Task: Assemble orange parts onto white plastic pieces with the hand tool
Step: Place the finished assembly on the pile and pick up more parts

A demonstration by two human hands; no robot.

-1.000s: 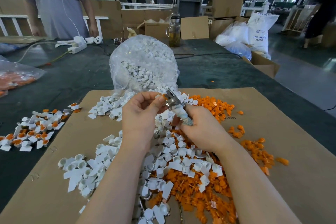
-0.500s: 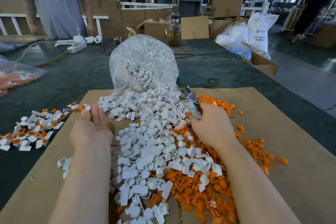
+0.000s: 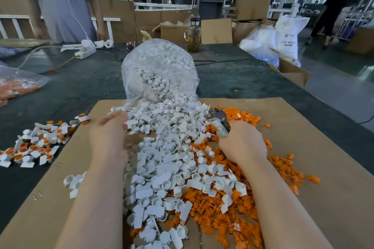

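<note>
gripping hand tool [image 3: 219,124] in right hand [image 3: 242,143], left hand [image 3: 109,137] fingers loose, bag [image 3: 159,70] behind

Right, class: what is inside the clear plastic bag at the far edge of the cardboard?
The bag holds white plastic pieces, which spill from its mouth onto the cardboard. Its crinkled, glaring film blurs the upper contents, so anything deeper inside or at the back cannot be seen.
</note>
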